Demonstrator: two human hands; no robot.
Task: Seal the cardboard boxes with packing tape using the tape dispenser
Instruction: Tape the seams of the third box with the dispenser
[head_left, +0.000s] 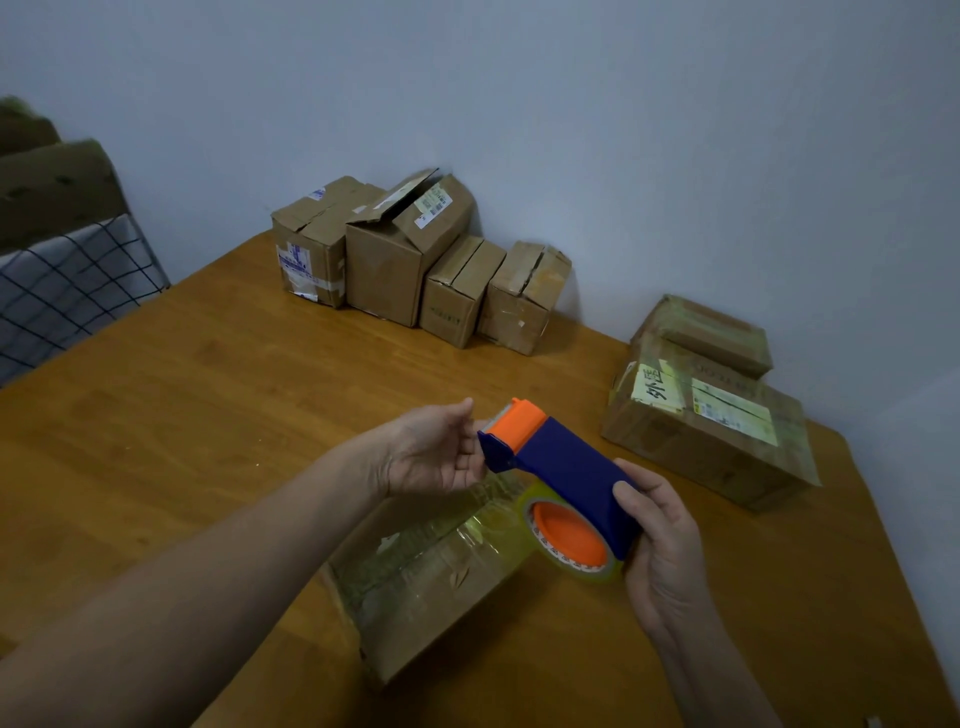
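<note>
Fingers (636, 496) of the right hand (667, 551) curl round the roll end of the blue-and-orange tape dispenser (563, 465), gripping it in the air just above the near box (431, 592). That box lies on the wooden counter (208, 415), wrapped in glossy tape. The left hand (436, 452) is open, palm up, with its straight fingers (460, 415) at the orange cutter head. Touching or just short of it, I cannot tell from my remote seat. I judge it is there to find the loose tape end while the right hand steadies the tool. The dispenser's long axis runs from the clear tape roll (569, 540) at lower right to the cutter at upper left, so it points away and leftward. Farther off to the right sit two stacked boxes (711, 410), already taped. A row of four boxes (415, 265) stands against the wall, one with its flaps up; these, I judge, are next.
</note>
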